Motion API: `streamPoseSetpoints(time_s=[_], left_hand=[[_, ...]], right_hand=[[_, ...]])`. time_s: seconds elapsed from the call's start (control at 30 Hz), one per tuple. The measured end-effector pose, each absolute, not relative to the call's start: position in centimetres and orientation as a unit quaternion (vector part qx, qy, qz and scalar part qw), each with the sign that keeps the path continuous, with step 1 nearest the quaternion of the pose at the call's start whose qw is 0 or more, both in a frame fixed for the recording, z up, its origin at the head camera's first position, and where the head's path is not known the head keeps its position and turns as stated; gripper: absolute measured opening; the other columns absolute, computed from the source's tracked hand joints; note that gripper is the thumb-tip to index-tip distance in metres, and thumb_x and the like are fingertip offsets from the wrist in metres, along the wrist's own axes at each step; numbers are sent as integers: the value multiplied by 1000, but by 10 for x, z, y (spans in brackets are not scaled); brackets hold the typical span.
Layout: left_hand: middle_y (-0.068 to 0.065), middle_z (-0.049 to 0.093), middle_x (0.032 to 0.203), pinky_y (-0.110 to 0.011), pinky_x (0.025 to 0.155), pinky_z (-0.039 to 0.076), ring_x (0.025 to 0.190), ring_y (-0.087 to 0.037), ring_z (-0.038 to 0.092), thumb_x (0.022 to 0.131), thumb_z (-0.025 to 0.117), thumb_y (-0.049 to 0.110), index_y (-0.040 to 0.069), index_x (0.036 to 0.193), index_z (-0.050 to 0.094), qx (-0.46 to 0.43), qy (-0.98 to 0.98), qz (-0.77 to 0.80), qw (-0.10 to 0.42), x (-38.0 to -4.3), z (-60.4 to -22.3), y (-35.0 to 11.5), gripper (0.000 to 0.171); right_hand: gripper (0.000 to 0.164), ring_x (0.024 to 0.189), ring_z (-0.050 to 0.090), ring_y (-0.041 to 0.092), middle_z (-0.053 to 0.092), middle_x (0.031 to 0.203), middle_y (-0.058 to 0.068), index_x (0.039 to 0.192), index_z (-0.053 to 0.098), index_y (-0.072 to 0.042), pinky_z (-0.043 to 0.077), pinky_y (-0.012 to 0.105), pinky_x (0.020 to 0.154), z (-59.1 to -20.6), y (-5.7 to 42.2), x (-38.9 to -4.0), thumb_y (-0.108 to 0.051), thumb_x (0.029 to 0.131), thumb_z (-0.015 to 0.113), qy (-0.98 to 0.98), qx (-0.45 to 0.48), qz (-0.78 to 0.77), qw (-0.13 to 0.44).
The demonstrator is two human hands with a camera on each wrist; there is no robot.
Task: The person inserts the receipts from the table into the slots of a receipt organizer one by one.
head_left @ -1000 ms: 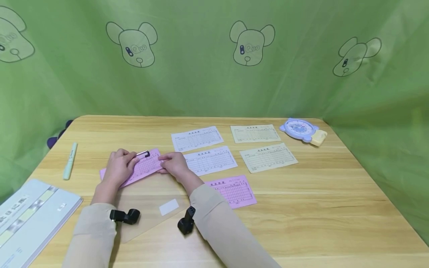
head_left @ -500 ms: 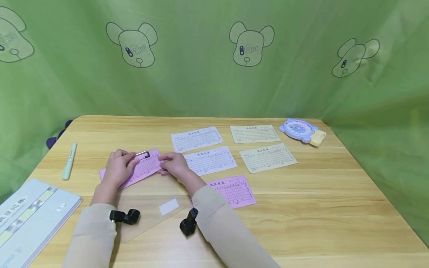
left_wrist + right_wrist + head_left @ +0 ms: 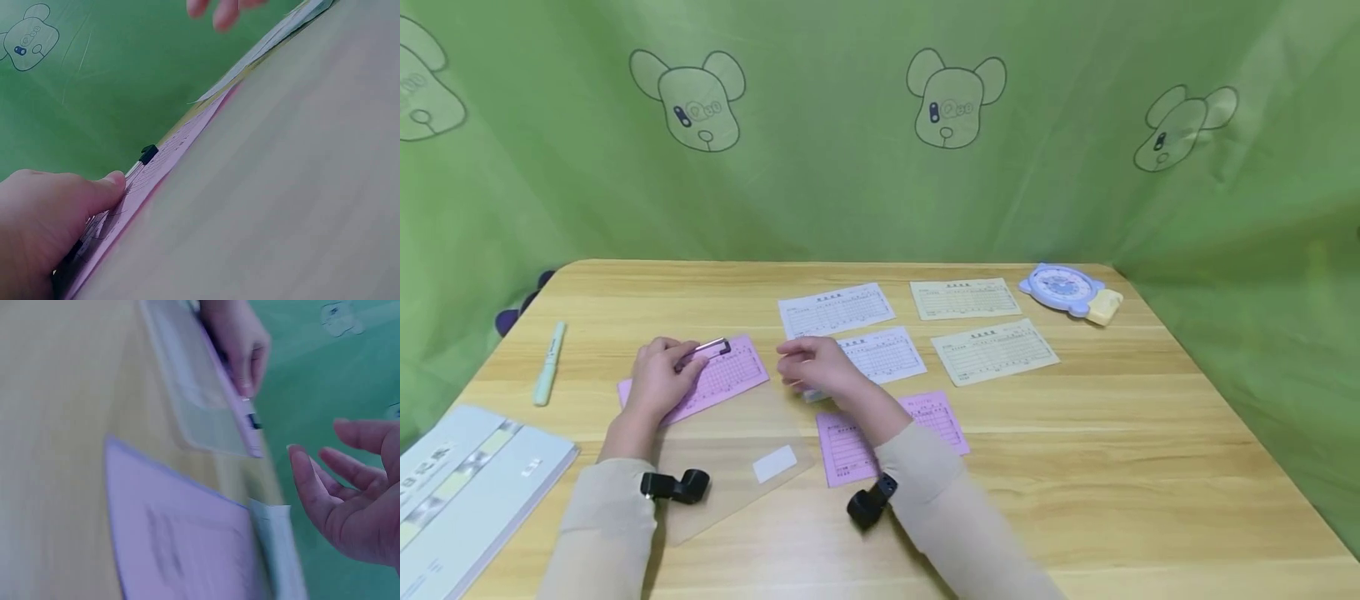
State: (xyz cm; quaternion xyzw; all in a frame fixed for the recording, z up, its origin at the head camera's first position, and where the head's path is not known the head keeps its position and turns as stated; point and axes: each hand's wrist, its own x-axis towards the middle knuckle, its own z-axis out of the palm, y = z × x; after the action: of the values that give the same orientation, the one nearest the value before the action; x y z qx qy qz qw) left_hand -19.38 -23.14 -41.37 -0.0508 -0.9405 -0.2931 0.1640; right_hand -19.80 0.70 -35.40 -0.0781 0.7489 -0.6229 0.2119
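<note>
The left hand (image 3: 658,379) is resting on the left part of a pink slip (image 3: 715,382) lying on the wooden surface (image 3: 1075,450), its fingers (image 3: 115,181) curled and pinching a small metal clip with a black tip (image 3: 711,348) at the slip's far edge. In the left wrist view the thumb is pressing the clip down against the paper. The right hand (image 3: 820,367) is hovering just right of that slip, above the near-left corner of a white slip (image 3: 880,354), its fingers (image 3: 312,481) loosely spread and holding nothing.

A clear plastic sleeve (image 3: 730,467) with a white label is lying near the person, partly under the pink slip. A second pink slip (image 3: 865,433) is lying near the right forearm. Another white slip (image 3: 835,308) and two cream slips (image 3: 966,298) (image 3: 996,352) are lying farther right. A pale green pen (image 3: 548,362) is lying at the left, a grey book (image 3: 467,483) at the near left corner, and a toy clock (image 3: 1067,289) at the far right.
</note>
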Motion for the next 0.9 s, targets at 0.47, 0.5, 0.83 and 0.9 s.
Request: streamPoseSetpoints(time_s=[0.47, 0.5, 0.83, 0.9], left_hand=[[-23, 48, 98, -46, 77, 28, 90, -36, 38, 81, 59, 17, -6, 108, 55, -40, -937, -311, 157, -192, -411, -231, 35], [-23, 47, 98, -46, 77, 28, 90, -37, 38, 81, 59, 17, -6, 108, 55, -38, -936, -312, 156, -192, -411, -231, 35], [-24, 47, 99, -47, 77, 28, 91, -37, 38, 82, 58, 17, -7, 108, 55, -34, -936, -317, 149, -191, -409, -231, 35], [-24, 47, 100, -47, 78, 28, 92, -37, 38, 82, 57, 18, -6, 109, 55, -34, -936, -318, 146, -191, -409, -231, 36]], right_hand=[[42, 96, 50, 36, 54, 106, 16, 118, 47, 4, 43, 38, 80, -327, 118, -177, -4, 79, 58, 752, -183, -610, 169], [42, 98, 49, 36, 54, 107, 16, 118, 47, 4, 42, 37, 81, -327, 125, -176, -5, 78, 59, 755, -186, -607, 163], [45, 99, 49, 32, 54, 109, 15, 118, 48, 3, 41, 28, 81, -348, 184, -172, -9, 77, 63, 785, -155, -589, 114], [45, 100, 48, 34, 54, 110, 16, 118, 48, 3, 42, 29, 80, -353, 192, -171, -9, 77, 63, 785, -144, -593, 109]])
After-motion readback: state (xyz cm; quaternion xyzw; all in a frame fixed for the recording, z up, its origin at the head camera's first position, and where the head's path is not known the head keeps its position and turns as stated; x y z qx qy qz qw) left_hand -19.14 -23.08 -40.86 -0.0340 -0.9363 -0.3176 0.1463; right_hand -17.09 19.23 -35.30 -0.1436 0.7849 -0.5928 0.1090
